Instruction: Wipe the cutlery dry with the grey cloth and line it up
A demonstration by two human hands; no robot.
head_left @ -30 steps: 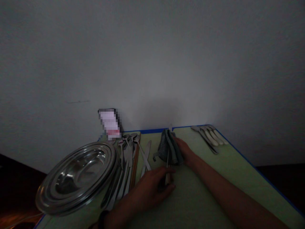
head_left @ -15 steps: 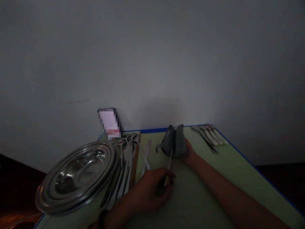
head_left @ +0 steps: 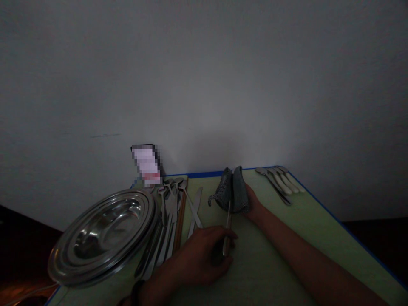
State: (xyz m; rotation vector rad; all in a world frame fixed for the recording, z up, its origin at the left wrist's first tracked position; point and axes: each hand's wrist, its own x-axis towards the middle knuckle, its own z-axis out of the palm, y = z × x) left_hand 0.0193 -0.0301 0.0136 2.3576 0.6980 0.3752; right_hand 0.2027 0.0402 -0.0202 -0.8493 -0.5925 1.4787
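My left hand (head_left: 208, 250) pinches the flat handle of a metal piece of cutlery (head_left: 226, 244), which points away from me. Its far part runs between two folds of a grey cloth (head_left: 239, 191), so I cannot tell its kind. Behind the cloth, my right hand (head_left: 252, 203) grips it, with most of its fingers hidden. A small loop hangs from the cloth's left side. Just left of my left hand, a table knife (head_left: 197, 204) lies with a spoon (head_left: 190, 202) crossing it.
Stacked steel dishes (head_left: 108, 238) stand at the left, beside a heap of spoons and knives (head_left: 168, 225) and wooden chopsticks (head_left: 181, 219). A blurred phone (head_left: 146, 163) leans against the wall (head_left: 204, 85). Several spoons (head_left: 277, 180) lie in a row at the table's (head_left: 306, 238) far right.
The cutlery's handle has turned slightly and come a little nearer to me in my left hand. The cloth's folds have shifted a little left. Both hands stay in nearly the same place.
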